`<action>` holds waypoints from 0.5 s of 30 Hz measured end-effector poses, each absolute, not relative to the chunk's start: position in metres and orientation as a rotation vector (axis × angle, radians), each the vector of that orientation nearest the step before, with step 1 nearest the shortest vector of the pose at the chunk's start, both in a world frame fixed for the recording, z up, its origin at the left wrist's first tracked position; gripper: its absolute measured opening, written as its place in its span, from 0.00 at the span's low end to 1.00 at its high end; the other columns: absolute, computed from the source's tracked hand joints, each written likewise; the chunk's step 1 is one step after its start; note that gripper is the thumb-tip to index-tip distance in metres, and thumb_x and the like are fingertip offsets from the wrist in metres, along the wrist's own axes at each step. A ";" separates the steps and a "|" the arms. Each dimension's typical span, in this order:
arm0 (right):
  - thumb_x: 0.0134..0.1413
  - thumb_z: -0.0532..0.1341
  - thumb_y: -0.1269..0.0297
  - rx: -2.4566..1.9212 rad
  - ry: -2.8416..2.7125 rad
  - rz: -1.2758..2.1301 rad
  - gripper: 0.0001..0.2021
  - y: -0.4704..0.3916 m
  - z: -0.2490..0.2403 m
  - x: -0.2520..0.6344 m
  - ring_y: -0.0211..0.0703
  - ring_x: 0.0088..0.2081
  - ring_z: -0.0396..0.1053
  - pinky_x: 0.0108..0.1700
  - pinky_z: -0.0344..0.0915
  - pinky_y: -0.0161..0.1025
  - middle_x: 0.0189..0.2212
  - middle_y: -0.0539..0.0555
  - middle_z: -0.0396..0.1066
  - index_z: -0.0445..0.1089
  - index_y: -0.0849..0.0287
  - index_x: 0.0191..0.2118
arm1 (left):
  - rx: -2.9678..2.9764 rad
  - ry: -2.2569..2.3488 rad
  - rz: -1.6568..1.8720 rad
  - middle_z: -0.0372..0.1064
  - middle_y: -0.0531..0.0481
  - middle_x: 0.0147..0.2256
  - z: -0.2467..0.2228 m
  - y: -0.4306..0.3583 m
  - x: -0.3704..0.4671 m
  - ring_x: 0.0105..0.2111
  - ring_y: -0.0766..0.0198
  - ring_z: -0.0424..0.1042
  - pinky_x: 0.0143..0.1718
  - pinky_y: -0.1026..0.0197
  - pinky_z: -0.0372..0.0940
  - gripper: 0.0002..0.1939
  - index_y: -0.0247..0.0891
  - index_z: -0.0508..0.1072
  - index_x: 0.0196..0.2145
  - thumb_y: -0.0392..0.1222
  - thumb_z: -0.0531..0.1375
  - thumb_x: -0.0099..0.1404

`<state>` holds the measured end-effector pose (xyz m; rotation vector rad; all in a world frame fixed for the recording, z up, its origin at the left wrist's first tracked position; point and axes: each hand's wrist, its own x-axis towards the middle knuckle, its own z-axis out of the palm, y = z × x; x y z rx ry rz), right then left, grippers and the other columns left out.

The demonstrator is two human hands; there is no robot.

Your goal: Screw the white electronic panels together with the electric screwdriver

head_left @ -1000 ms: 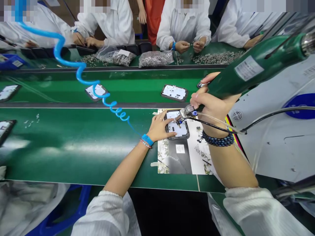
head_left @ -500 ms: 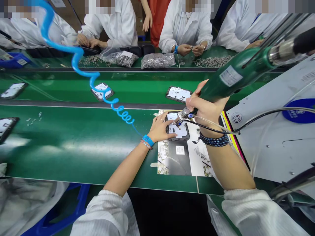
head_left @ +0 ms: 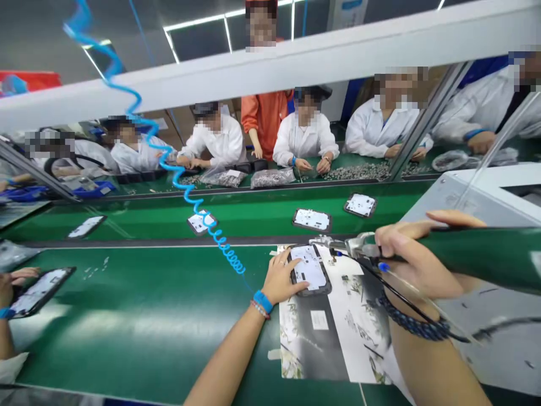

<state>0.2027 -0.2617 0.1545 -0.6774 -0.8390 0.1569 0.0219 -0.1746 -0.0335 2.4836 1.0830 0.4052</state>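
My left hand lies with spread fingers over the left side of a black-framed housing with a white board, its index finger and thumb on the board. The housing rests on a printed paper sheet. My right hand is wrapped round a green powered screwdriver with a metal front end and thin air hoses. The tool lies nearly level, its tip close to the housing's upper right edge; whether it touches cannot be told.
Behind the bench runs a green belt carrying several similar housings. At the left, another person's hand holds one more. A coiled blue cord hangs ahead. A grey machine stands at right; co-workers sit opposite near bags of small metal parts.
The view has tilted upward. My right hand has swung the screwdriver rightward, its tip off the middle of the board. My left hand stays on the housing.
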 end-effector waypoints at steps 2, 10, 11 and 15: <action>0.43 0.65 0.74 -0.660 -0.824 0.117 0.16 -0.268 0.158 0.206 0.37 0.19 0.59 0.27 0.61 0.39 0.16 0.42 0.61 0.67 0.53 0.40 | 2.461 1.092 0.388 0.46 0.36 0.70 -0.033 -0.175 0.021 0.69 0.43 0.49 0.67 0.39 0.48 0.40 0.42 0.67 0.63 0.62 0.67 0.58; 0.46 0.68 0.71 -0.788 -0.960 0.306 0.12 -0.253 0.139 0.211 0.36 0.18 0.62 0.24 0.62 0.37 0.20 0.46 0.66 0.71 0.56 0.39 | 2.413 1.126 0.397 0.46 0.37 0.70 -0.039 -0.171 0.018 0.69 0.40 0.49 0.68 0.37 0.47 0.42 0.46 0.67 0.64 0.64 0.67 0.56; 0.45 0.69 0.71 -0.801 -0.976 0.328 0.12 -0.251 0.140 0.210 0.36 0.18 0.62 0.23 0.61 0.36 0.19 0.46 0.66 0.71 0.57 0.38 | 2.416 1.125 0.406 0.46 0.38 0.70 -0.040 -0.170 0.018 0.69 0.40 0.49 0.68 0.36 0.48 0.42 0.46 0.67 0.64 0.64 0.67 0.56; 0.43 0.68 0.70 -0.842 -0.992 0.443 0.11 -0.248 0.145 0.206 0.34 0.15 0.59 0.18 0.57 0.33 0.15 0.45 0.63 0.69 0.59 0.35 | 2.434 1.115 0.422 0.48 0.37 0.70 -0.040 -0.170 0.019 0.69 0.40 0.50 0.68 0.37 0.49 0.40 0.45 0.67 0.63 0.62 0.67 0.57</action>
